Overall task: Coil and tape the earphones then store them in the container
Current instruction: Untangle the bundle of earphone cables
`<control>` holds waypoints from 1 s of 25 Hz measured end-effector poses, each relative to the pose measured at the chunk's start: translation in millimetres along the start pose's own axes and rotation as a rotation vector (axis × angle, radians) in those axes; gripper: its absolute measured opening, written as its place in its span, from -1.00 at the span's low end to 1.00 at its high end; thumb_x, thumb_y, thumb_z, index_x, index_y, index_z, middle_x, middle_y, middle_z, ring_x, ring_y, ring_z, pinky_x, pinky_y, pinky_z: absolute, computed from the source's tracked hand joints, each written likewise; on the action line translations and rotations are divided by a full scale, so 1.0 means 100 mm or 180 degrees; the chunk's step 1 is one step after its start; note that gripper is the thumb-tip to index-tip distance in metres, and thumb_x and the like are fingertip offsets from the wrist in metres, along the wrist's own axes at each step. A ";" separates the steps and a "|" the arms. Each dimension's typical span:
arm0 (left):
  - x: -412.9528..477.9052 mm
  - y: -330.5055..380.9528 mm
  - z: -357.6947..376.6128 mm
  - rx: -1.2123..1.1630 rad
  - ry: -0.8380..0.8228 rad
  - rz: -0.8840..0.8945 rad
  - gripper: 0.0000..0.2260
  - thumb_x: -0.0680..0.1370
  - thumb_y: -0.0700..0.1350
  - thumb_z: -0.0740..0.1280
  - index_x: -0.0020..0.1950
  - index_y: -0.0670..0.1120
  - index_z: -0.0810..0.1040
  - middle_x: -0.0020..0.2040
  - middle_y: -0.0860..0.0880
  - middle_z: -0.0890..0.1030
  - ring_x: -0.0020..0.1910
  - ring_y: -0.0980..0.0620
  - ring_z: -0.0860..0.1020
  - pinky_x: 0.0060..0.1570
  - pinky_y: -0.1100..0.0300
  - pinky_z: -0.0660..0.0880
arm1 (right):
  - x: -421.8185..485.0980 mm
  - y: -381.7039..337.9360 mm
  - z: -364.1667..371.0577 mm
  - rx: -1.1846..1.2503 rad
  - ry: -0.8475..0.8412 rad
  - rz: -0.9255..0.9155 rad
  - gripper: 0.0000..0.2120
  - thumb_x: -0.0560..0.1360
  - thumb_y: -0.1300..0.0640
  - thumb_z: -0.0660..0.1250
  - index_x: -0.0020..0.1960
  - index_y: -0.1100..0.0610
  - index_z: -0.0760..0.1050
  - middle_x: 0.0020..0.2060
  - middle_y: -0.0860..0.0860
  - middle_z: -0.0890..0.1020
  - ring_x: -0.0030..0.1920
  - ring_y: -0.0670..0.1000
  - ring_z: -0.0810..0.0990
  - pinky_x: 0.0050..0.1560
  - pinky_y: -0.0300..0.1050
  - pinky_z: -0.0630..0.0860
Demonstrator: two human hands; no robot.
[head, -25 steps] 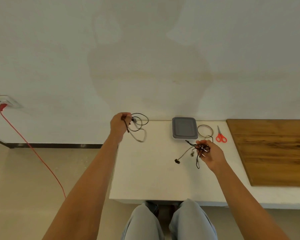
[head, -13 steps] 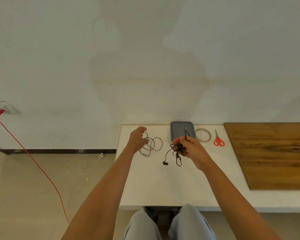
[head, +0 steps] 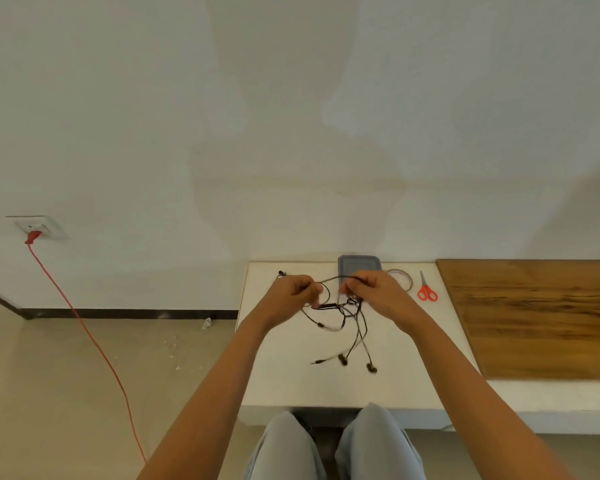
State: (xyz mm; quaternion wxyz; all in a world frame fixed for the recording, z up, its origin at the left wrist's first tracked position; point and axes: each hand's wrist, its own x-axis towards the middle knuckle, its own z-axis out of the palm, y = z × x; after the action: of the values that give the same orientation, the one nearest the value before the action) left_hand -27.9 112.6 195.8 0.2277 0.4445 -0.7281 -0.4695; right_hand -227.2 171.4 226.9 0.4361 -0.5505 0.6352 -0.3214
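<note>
L hand [head: 293, 294] & R hand [head: 378, 292], fingers curled, pinch the tangled earphones [head: 327, 306] over the white table [head: 274, 375], just near of the grey container [head: 359, 266]; risk: pulling apart tightens knots, as dangling buds snag loops.

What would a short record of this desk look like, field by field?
left hand: pinches the cable of the earphones
right hand: grips the same cable
earphones: black, tangled, loose ends hanging below the hands
container: grey, at the back edge of the table
tape: ring right of the container
scissors: red handles, right of the tape
</note>
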 end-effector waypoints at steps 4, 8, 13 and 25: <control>-0.34 -0.04 -0.12 -0.1245 0.0946 -0.0517 -0.68 0.61 0.00 0.26 -0.27 -0.15 0.51 -0.42 0.09 0.45 -0.50 0.18 0.39 -0.16 0.10 0.55 | -0.17 0.06 -0.02 0.0153 0.0934 -0.0080 -0.81 0.53 0.12 0.32 -0.20 -0.09 0.63 -0.21 -0.15 0.69 -0.09 -0.14 0.61 -0.02 -0.28 0.46; -0.55 -0.03 -0.25 -0.0290 0.1132 -0.0411 -0.53 0.54 0.14 0.33 -0.33 -0.24 0.42 -0.49 0.09 0.33 -0.44 0.12 0.28 -0.33 0.20 0.28 | -0.29 0.07 0.00 0.0837 0.1409 -0.0061 -0.88 0.51 0.19 0.34 -0.15 0.10 0.64 -0.21 0.10 0.67 -0.15 0.01 0.58 -0.02 -0.11 0.51; -0.68 0.06 -0.46 0.1364 0.0796 -0.0440 -0.70 0.31 0.05 0.54 -0.32 -0.02 0.45 -0.41 0.10 0.44 -0.38 0.09 0.39 -0.38 0.23 0.27 | -0.39 0.10 -0.03 -0.1139 0.1970 -0.0575 -0.92 0.47 0.20 0.35 -0.16 0.20 0.59 -0.21 0.08 0.58 -0.23 0.03 0.55 -0.29 -0.38 0.35; -0.72 -0.32 -0.62 0.1640 0.1542 -0.1230 -0.86 0.48 -0.22 0.36 -0.20 -0.31 0.54 -0.19 -0.20 0.56 -0.26 -0.10 0.53 -0.32 0.11 0.48 | -0.45 -0.04 -0.21 0.3074 0.1501 0.0413 -0.91 0.49 0.33 0.26 -0.10 0.29 0.55 -0.24 0.16 0.61 -0.22 0.07 0.60 0.00 -0.04 0.59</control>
State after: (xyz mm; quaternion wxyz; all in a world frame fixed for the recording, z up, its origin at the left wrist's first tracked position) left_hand 68.2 139.7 201.5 0.1814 0.7136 -0.6502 -0.1874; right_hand -243.7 213.8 247.8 0.5040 -0.1600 0.5287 -0.6640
